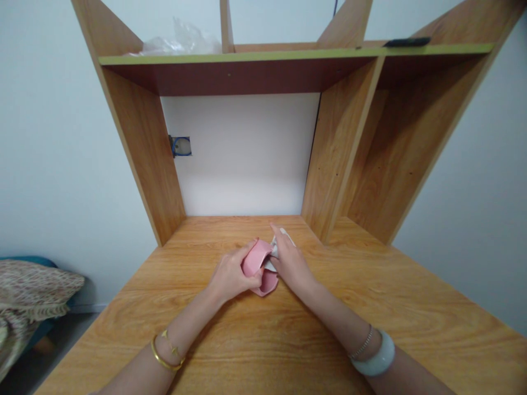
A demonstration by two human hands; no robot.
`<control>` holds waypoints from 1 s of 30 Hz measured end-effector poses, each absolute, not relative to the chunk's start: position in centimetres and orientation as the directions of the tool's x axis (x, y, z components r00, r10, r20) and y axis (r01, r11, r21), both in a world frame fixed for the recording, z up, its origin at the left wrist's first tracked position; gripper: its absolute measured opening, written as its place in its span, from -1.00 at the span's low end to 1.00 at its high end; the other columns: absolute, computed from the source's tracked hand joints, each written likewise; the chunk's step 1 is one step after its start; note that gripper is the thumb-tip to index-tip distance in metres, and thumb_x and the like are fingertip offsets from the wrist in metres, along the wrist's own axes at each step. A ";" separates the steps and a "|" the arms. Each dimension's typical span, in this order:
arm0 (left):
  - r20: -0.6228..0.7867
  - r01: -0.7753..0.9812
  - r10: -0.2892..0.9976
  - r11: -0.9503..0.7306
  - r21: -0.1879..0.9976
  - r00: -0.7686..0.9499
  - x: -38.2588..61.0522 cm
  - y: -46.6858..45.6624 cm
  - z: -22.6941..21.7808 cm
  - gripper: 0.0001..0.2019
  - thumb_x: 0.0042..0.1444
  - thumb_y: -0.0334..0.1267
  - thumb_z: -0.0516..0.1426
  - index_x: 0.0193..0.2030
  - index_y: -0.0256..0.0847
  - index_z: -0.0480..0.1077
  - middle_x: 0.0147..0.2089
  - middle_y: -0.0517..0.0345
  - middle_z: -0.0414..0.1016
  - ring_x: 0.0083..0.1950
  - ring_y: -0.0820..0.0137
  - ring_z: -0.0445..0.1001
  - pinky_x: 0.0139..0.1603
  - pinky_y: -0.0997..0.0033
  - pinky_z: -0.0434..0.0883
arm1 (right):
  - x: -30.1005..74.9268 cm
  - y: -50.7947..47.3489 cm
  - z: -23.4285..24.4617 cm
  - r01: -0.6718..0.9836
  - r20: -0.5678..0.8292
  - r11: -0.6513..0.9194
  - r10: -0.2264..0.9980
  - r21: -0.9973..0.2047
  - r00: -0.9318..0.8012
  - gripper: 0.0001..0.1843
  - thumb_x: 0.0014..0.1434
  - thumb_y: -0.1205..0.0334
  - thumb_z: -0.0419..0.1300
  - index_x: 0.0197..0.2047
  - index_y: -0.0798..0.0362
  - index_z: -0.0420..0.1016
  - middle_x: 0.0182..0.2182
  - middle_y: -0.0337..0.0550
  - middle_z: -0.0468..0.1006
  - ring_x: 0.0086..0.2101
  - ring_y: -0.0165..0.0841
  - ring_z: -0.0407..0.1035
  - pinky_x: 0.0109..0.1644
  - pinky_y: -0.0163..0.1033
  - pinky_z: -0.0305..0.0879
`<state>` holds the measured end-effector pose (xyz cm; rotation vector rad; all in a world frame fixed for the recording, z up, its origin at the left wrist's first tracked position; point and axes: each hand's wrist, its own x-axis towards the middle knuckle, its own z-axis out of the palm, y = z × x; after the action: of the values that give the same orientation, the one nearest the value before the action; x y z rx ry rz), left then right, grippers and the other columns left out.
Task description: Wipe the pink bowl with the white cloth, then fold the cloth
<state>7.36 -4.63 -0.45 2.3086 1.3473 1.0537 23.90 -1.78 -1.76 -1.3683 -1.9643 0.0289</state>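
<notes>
A small pink case (258,267) lies on the wooden desk (370,307) near its middle, partly opened. My left hand (230,274) grips its left side, fingers curled round the pink flap. My right hand (290,262) is closed on a white item (275,251) at the case's mouth; I cannot make out what that item is. Both hands touch the case and meet over it.
The desk has a wooden hutch with side panels (144,148) and a shelf (288,55) above, carrying a clear plastic bag (181,41) and a dark flat object (407,41). A wall socket box (180,146) is at the back left. Patterned bedding (28,291) lies at lower left.
</notes>
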 end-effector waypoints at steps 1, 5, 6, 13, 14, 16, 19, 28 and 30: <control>0.453 0.645 0.835 -0.537 0.543 0.312 7.3 -4.6 -0.5 -0.38 -0.19 -0.28 0.11 0.12 -0.24 0.20 -0.07 0.06 0.44 -0.18 0.28 0.43 -0.13 0.35 0.35 | 23.9 -2.2 -1.4 0.832 0.545 0.446 0.809 -0.330 -0.218 -0.20 -0.03 0.41 0.05 0.24 -0.02 -0.22 -0.21 -0.06 0.37 -0.19 -0.23 0.31 -0.17 -0.14 0.25; 0.463 0.643 0.813 -0.570 0.511 0.352 6.8 -4.4 -0.6 -0.39 -0.19 -0.28 0.09 0.12 -0.22 0.20 -0.01 0.06 0.39 -0.10 0.25 0.40 -0.06 0.32 0.32 | 23.8 -2.9 -0.8 0.843 0.540 0.493 0.779 -0.216 -0.317 -0.25 0.04 0.37 0.02 0.25 -0.02 -0.24 -0.16 -0.02 0.35 -0.13 -0.20 0.28 -0.13 -0.09 0.24; 0.467 0.635 0.801 -0.589 0.500 0.375 6.6 -4.3 -0.6 -0.39 -0.18 -0.28 0.09 0.13 -0.20 0.19 0.02 0.08 0.37 -0.07 0.26 0.39 -0.04 0.32 0.30 | 23.9 -2.9 -0.9 0.829 0.547 0.505 0.776 -0.240 -0.314 -0.24 0.03 0.37 0.03 0.25 -0.02 -0.24 -0.13 -0.01 0.34 -0.10 -0.19 0.26 -0.10 -0.08 0.23; 0.477 0.640 0.781 -0.613 0.462 0.404 5.9 -3.9 -1.1 -0.35 -0.05 -0.09 0.08 0.21 -0.09 0.00 0.10 0.10 0.27 0.00 0.25 0.33 -0.03 0.32 0.27 | 23.9 -2.3 -2.2 0.631 0.562 0.554 0.798 -0.542 -0.218 -0.25 -0.03 0.40 0.05 0.22 0.04 -0.16 -0.04 0.01 0.34 -0.08 -0.26 0.28 -0.07 -0.13 0.23; 0.476 0.638 0.796 -0.594 0.491 0.375 5.8 -3.8 -1.2 -0.34 -0.02 -0.07 0.07 0.23 -0.11 -0.05 0.06 0.08 0.30 -0.05 0.26 0.36 -0.08 0.33 0.29 | 23.8 -2.1 -2.4 0.611 0.561 0.539 0.808 -0.580 -0.181 -0.27 -0.03 0.39 0.05 0.21 0.05 -0.12 -0.05 0.01 0.35 -0.09 -0.26 0.29 -0.07 -0.14 0.24; 0.474 0.606 0.824 -0.556 0.569 0.311 5.6 -3.4 -1.4 -0.31 0.03 -0.04 0.04 0.25 -0.16 -0.16 -0.03 0.04 0.36 -0.20 0.33 0.42 -0.20 0.39 0.33 | 23.8 -1.8 -2.7 0.572 0.529 0.475 0.845 -0.669 -0.083 -0.33 -0.02 0.37 0.04 0.18 0.07 -0.04 -0.11 0.00 0.39 -0.17 -0.27 0.35 -0.15 -0.16 0.30; 0.444 0.518 0.853 -0.519 0.680 0.272 5.5 -3.0 -1.8 -0.22 0.01 0.01 0.06 0.26 -0.18 -0.28 -0.02 -0.01 0.32 -0.39 0.45 0.41 -0.35 0.44 0.34 | 23.8 -1.3 -3.2 0.457 0.356 0.301 0.934 -0.837 0.036 -0.37 0.01 0.33 -0.01 0.18 0.06 -0.05 -0.22 -0.03 0.44 -0.51 -0.35 0.40 -0.50 -0.23 0.37; 0.434 0.161 0.810 -0.526 0.835 0.394 7.2 -3.2 -3.3 -0.23 -0.04 -0.18 0.17 0.21 -0.28 -0.19 0.15 -0.14 0.13 0.07 0.30 0.26 0.01 0.36 0.28 | 23.1 -1.4 -3.5 0.143 0.088 0.083 0.996 -0.986 0.028 -0.45 0.00 0.29 0.00 0.09 0.06 -0.01 -0.41 -0.19 0.45 -0.76 -0.49 0.25 -0.80 -0.37 0.17; 0.404 0.199 0.841 -0.492 0.847 0.361 7.4 -3.2 -3.4 -0.25 -0.05 -0.21 0.16 0.20 -0.29 -0.17 0.10 -0.12 0.19 0.02 0.33 0.31 -0.02 0.37 0.31 | 23.0 -1.1 -3.8 0.191 0.078 0.070 0.996 -0.979 0.034 -0.46 -0.03 0.32 0.03 0.06 0.09 0.02 -0.47 -0.22 0.45 -0.76 -0.48 0.24 -0.79 -0.38 0.15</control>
<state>7.40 -3.18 -3.40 1.9091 0.9033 1.1423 23.02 -1.14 -3.79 -1.3101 -1.3498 1.0273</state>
